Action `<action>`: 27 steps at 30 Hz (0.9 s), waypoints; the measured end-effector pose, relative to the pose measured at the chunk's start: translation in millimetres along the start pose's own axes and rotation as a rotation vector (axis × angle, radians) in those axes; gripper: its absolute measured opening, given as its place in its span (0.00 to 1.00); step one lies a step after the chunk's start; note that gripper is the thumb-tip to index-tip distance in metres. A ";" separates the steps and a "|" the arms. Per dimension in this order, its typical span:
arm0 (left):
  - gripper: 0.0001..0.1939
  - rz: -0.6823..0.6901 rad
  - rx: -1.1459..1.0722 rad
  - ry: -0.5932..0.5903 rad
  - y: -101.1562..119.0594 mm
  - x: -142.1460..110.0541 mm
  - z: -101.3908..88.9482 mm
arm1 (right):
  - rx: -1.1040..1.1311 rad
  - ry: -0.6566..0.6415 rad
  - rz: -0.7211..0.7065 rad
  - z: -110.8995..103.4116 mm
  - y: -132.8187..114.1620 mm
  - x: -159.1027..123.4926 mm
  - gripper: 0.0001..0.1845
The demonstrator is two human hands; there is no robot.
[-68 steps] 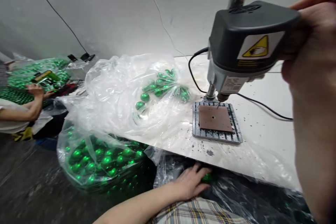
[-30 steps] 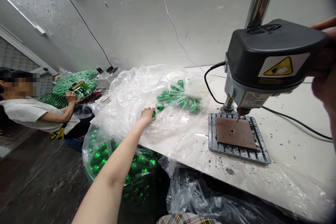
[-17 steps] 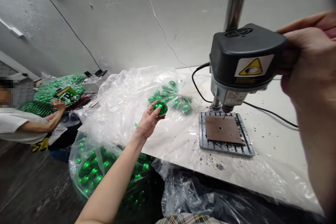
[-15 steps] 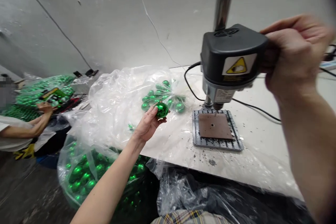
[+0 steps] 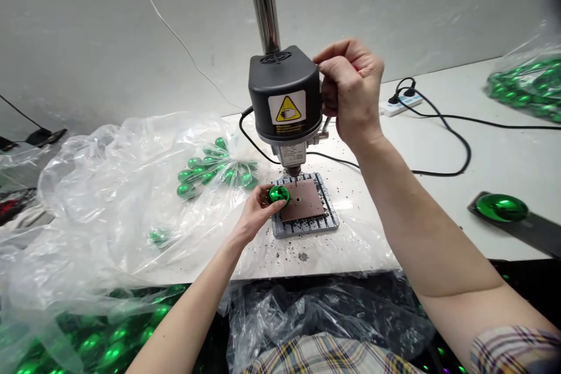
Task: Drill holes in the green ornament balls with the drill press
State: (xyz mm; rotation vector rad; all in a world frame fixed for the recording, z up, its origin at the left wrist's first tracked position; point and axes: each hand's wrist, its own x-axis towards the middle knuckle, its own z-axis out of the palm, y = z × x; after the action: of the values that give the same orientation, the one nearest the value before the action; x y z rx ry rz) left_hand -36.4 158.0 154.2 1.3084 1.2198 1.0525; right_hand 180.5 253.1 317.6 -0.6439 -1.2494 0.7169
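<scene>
My left hand point(image 5: 254, 214) pinches a shiny green bauble point(image 5: 279, 193) between thumb and fingers. The bauble is over the left part of a brown plate point(image 5: 310, 203), beside the small hole in it. This plate lies on the grey slotted base point(image 5: 331, 221) of a bench drill press point(image 5: 283, 90), whose thin bit points down above it. At the right side of the black drill head, my right hand point(image 5: 357, 90) is raised and curled around the feed lever point(image 5: 325, 128), most of which the fingers hide.
Clear plastic sheeting point(image 5: 100, 181) with several green baubles point(image 5: 208, 166) spreads to the left. A bag of baubles point(image 5: 109, 339) sits below the table edge. To the right are a dark strip holding a green bauble point(image 5: 502, 208), a power strip point(image 5: 401, 105), a black cable point(image 5: 464, 152) and another bag point(image 5: 526, 87).
The view has swung right. My left hand has carried the bauble from left of the drill press to over the brown plate. My right hand stays at the drill head's side.
</scene>
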 end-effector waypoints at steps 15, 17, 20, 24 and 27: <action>0.31 0.185 0.283 -0.050 -15.5 28.9 17.9 | 0.070 0.020 0.016 4.9 -7.8 -1.0 0.10; 0.30 0.216 0.310 -0.056 -16.7 30.8 21.5 | 0.042 0.006 0.001 2.9 -1.6 2.6 0.13; 0.28 0.288 0.356 -0.050 -19.9 32.8 27.9 | -0.009 -0.028 0.003 -0.3 5.4 6.9 0.14; 0.26 0.377 0.426 -0.012 -26.8 32.5 36.7 | -0.020 -0.042 0.013 -0.5 4.3 7.1 0.12; 0.26 0.403 0.423 0.022 -31.4 29.3 41.3 | 0.020 -0.012 0.045 2.9 -4.5 1.4 0.12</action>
State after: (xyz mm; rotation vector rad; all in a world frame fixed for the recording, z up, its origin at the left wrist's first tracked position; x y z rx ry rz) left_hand 4.2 181.6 117.6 1.9338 1.2682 1.1249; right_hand 178.5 251.5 322.5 -0.6538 -1.2403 0.7710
